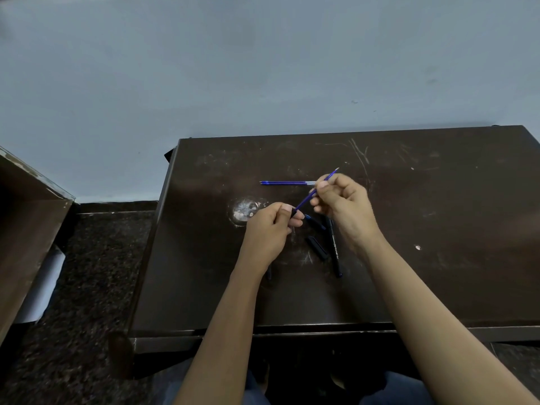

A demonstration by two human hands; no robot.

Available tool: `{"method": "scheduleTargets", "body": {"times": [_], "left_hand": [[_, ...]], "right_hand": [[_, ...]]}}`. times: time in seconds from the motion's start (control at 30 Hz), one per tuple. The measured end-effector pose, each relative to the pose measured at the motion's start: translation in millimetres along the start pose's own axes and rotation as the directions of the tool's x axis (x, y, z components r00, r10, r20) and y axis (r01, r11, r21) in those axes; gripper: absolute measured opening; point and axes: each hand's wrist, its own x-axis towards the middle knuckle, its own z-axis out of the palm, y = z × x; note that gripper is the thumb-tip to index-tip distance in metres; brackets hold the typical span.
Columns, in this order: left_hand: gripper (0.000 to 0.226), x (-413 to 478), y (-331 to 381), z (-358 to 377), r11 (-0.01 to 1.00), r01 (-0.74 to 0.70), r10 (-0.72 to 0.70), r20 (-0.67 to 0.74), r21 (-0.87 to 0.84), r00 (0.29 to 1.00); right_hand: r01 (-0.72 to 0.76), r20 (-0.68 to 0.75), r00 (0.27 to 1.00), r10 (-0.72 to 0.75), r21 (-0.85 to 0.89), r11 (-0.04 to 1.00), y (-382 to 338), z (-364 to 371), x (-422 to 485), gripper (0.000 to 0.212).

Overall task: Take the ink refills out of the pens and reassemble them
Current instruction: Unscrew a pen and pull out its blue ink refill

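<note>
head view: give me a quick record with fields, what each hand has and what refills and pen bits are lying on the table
left hand: grips a black pen part, mostly hidden in its fingers
right hand: pinches the held refill
held refill: blue, slants up to the right, lower end at the black pen part
loose refill: blue, flat on the table, beyond the hands
black pen: white print, lies by the right wrist
black cap: lies left of the black pen
</note>
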Motion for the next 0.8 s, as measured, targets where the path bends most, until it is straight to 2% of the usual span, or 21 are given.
{"method": "scheduleTargets", "body": {"times": [0.1,0.17,0.23,0.3,0.37,0.53,0.8], "left_hand": [[0.031,0.7,1.8,0.4,1.0,0.007,-0.008,-0.028,-0.019,1.0],[0.03,1.7,0.9,-0.3,0.999,0.015,-0.017,-0.071,-0.03,0.997],[0.032,1.9,-0.2,-0.4,0.999,0.023,-0.027,-0.093,-0.039,0.995],[0.032,2.0,-0.2,0.5,0.999,0.031,-0.034,-0.096,-0.033,0.995],[0.032,2.1,0.8,1.2,0.999,0.033,-0.036,-0.096,-0.031,0.995],[0.03,0.5,0.7,1.2,0.999,0.049,-0.05,-0.076,-0.024,0.996],[0.026,0.3,1.4,0.0,0.999,0.045,-0.045,-0.051,-0.004,0.998]], "right_hand": [[-0.015,0.173,0.984,0.053,-0.211,0.977,3.6,1.4,-2.8,0.007],[0.008,0.152,0.987,0.058,-0.402,0.916,8.9,-1.0,-2.3,0.012],[0.033,0.055,0.998,0.006,-0.681,0.731,15.9,-6.6,-0.6,0.017],[0.044,0.029,0.999,-0.035,-0.845,0.533,23.1,-10.6,-0.6,0.019],[0.052,0.05,0.999,-0.015,-0.899,0.434,28.7,-8.6,-2.7,0.023],[0.099,0.11,0.994,0.02,-0.953,0.285,36.2,-0.2,-10.1,0.029],[0.035,0.049,0.997,0.052,-0.97,0.241,36.3,-0.8,-7.4,0.028]]}}
